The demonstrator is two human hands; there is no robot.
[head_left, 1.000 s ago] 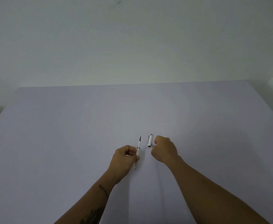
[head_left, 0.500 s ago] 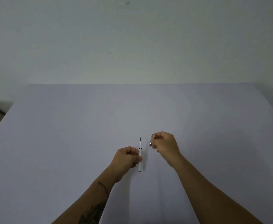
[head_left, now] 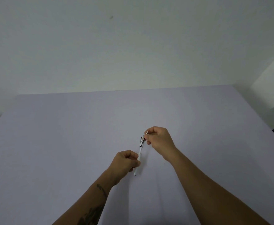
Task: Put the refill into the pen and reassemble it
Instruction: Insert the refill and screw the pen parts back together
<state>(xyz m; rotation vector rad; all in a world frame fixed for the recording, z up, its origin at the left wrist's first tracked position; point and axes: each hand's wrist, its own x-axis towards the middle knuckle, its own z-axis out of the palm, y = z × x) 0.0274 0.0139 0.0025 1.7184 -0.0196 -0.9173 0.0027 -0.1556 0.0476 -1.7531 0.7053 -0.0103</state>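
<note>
We find the left hand (head_left: 126, 161) clamped on the pen barrel (head_left: 137, 164) and the right hand (head_left: 159, 138) pinching the cap section (head_left: 142, 141) over its far end; next, we judge, straight seating.

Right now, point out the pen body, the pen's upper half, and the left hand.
pen body (head_left: 139, 158), head view, white barrel beside the fingers
upper half (head_left: 142, 140), head view, its silvery side
left hand (head_left: 125, 162), head view, its back
</note>
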